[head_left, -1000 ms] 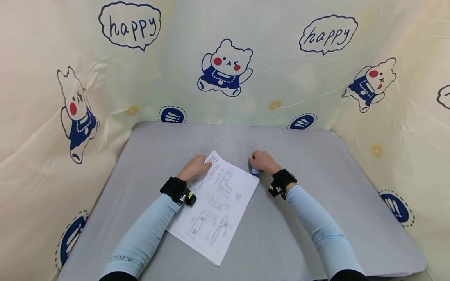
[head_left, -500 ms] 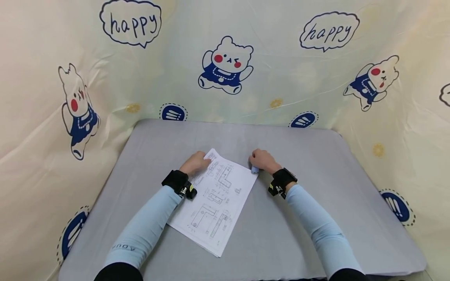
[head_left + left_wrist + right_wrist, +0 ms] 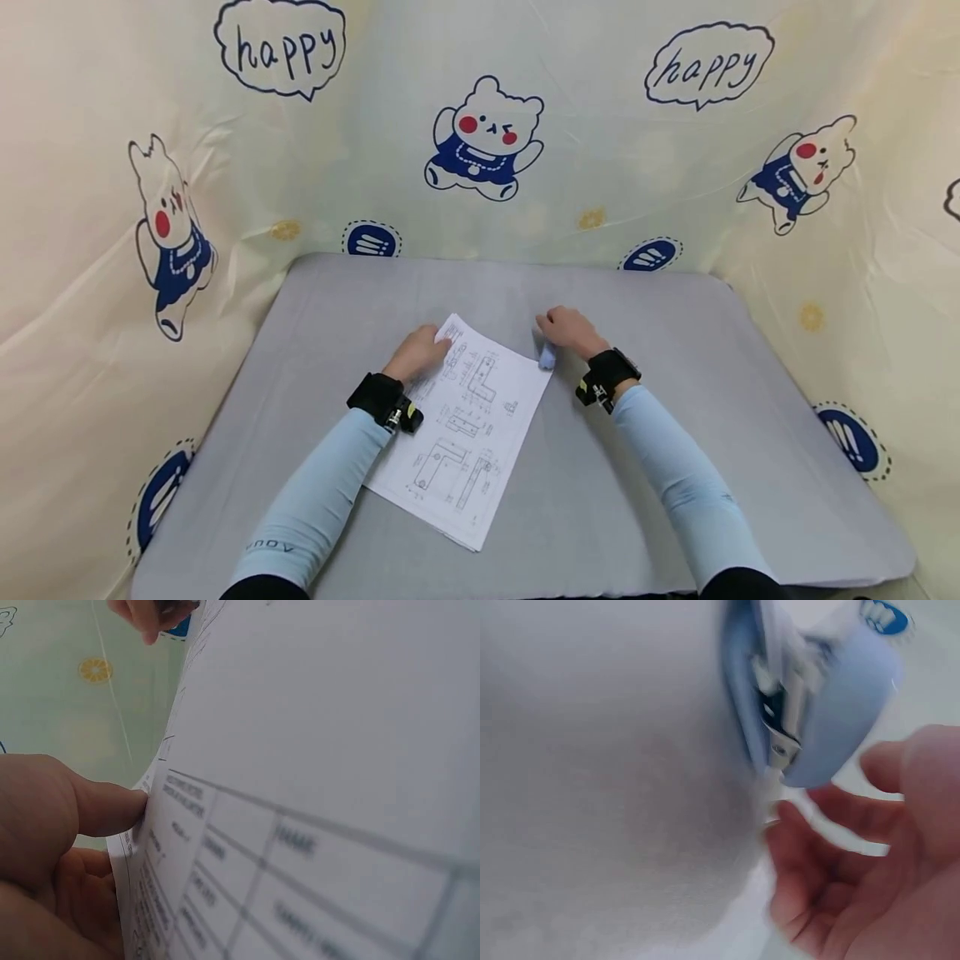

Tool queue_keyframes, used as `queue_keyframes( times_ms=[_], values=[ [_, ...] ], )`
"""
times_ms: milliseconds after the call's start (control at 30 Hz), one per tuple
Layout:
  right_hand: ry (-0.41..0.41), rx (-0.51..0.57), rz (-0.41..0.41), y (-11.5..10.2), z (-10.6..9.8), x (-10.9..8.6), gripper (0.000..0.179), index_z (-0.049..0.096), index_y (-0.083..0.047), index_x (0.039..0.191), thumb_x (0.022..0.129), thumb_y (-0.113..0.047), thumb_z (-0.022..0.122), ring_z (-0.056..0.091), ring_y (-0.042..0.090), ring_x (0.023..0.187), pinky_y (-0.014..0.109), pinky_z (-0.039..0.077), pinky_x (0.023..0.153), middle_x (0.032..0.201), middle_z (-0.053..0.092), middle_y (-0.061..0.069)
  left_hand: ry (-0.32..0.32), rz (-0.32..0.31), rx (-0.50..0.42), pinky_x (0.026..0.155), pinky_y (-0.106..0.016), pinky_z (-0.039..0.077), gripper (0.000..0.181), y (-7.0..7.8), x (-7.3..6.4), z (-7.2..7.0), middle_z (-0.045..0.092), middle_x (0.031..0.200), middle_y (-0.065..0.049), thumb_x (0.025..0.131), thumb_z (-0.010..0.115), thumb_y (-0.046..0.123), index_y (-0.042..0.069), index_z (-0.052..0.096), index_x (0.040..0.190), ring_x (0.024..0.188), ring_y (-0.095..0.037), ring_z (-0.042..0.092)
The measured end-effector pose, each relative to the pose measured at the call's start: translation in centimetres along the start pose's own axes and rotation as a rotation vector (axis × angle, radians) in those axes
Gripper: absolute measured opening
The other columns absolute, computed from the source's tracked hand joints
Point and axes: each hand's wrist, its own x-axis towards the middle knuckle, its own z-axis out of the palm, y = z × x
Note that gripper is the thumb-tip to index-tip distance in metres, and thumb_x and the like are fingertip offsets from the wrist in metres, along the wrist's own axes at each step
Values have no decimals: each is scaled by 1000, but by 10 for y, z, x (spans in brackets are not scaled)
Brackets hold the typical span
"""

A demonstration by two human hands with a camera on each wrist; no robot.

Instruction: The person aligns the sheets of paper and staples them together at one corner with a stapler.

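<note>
A stack of white sheets with line drawings of parts (image 3: 465, 433) lies aslant on the table. My left hand (image 3: 418, 352) pinches its upper left edge, thumb on top (image 3: 112, 810) and fingers beneath. In the left wrist view a printed table fills the sheet's near corner. My right hand (image 3: 572, 330) is at the sheets' upper right corner with a light blue stapler (image 3: 547, 357), its fingers curled at one end of it. The right wrist view shows the stapler's parted arms and metal inner strip, blurred, close beside the thumb and fingertips.
The grey padded table (image 3: 675, 467) has rounded corners. A pale curtain (image 3: 600, 100) with bear prints and "happy" bubbles surrounds it at the back and sides. Each wrist wears a black strap with a small camera (image 3: 408, 417).
My right hand has shifted slightly up and right, so more of the stapler shows below it. The left hand keeps its hold; the sheets' lower end sits a little higher than a second ago.
</note>
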Motion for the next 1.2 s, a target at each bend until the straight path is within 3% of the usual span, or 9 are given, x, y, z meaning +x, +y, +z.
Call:
queue_keyframes(
  times_ms=[133, 267, 467, 700, 867, 1100, 1200],
  values=[
    [46, 28, -50, 4, 15, 8, 42, 58, -7, 80, 105, -33, 36, 50, 20, 65, 30, 38, 60, 74, 52, 6, 8, 17, 23, 67, -32, 45, 41, 0, -4, 3, 61, 99, -13, 104, 43, 33, 1, 52, 126, 84, -25, 59],
    [75, -46, -63, 5, 36, 9, 44, 59, -9, 76, 104, -30, 33, 54, 20, 62, 30, 41, 57, 72, 58, 7, 13, 38, 51, 67, -31, 45, 40, -2, -7, 4, 61, 98, -13, 104, 43, 33, 1, 53, 125, 83, -24, 59],
    [116, -120, -43, 0, 47, 12, 48, 60, -9, 73, 103, -29, 29, 55, 22, 61, 34, 43, 54, 71, 62, 10, 34, 55, 75, 64, -31, 45, 38, -5, -11, -3, 60, 96, -12, 104, 42, 32, 1, 54, 122, 80, -24, 58],
    [118, -118, -22, -2, 48, 9, 50, 60, -9, 72, 103, -30, 27, 55, 22, 61, 34, 44, 54, 70, 61, 9, 15, 57, 83, 64, -31, 45, 38, -6, -10, -4, 59, 96, -13, 104, 41, 32, 0, 53, 122, 80, -24, 57],
    [153, -191, 18, -8, 47, 3, 50, 58, -11, 68, 103, -32, 30, 53, 20, 55, 32, 42, 48, 62, 57, 5, 10, 79, 102, 65, -31, 45, 39, -5, -9, -4, 59, 97, -13, 104, 40, 31, -1, 52, 122, 81, -24, 57],
    [189, -298, -13, -14, 44, 1, 49, 62, -10, 69, 104, -34, 36, 50, 18, 53, 30, 40, 46, 62, 58, 5, 10, 70, 114, 65, -31, 44, 38, -6, -4, 0, 59, 97, -13, 105, 39, 30, -1, 53, 122, 82, -25, 56],
    [227, -283, -2, -8, 42, -1, 50, 61, -9, 66, 104, -32, 38, 49, 18, 54, 30, 38, 47, 61, 56, 5, 3, 99, 107, 65, -30, 44, 37, -3, 1, 4, 59, 97, -13, 105, 40, 30, -1, 54, 120, 81, -25, 56]
  ],
)
